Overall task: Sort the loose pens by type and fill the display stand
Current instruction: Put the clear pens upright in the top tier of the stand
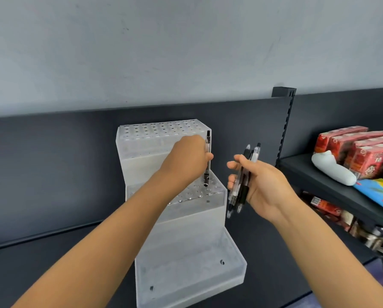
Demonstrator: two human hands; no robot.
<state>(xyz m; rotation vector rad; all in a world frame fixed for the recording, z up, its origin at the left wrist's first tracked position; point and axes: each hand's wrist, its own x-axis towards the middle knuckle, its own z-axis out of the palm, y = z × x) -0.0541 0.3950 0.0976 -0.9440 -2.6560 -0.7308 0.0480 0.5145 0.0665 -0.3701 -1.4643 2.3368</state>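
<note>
Works at a dark shelf (pixel 53 263), with the display stand (pixel 199 232) set back against the rear panel, steps facing the reach. Frosted plastic, three levels: perforated top tier (pixel 159 130), perforated middle tier (pixel 199 193), open tray (pixel 186 267) at the bottom, all seemingly bare of pens apart from the one in hand.

Keeps the right hand (pixel 261 187) just beside the stand, fingers curled round a bundle of pens (pixel 241 187), tips down, probably as a ready supply close to the holes. Shows clear and black barrels mixed in that bundle, hence sorting judged not yet finished.

Pinches a single pen (pixel 207 152) in the left hand (pixel 186 156), upright, tip down at a hole near the right end of the middle tier, kept vertical for a straight drop into the hole. Clear barrel, black top end and dark grip section. Tip at or just inside the hole, exact depth not discernible.
</note>
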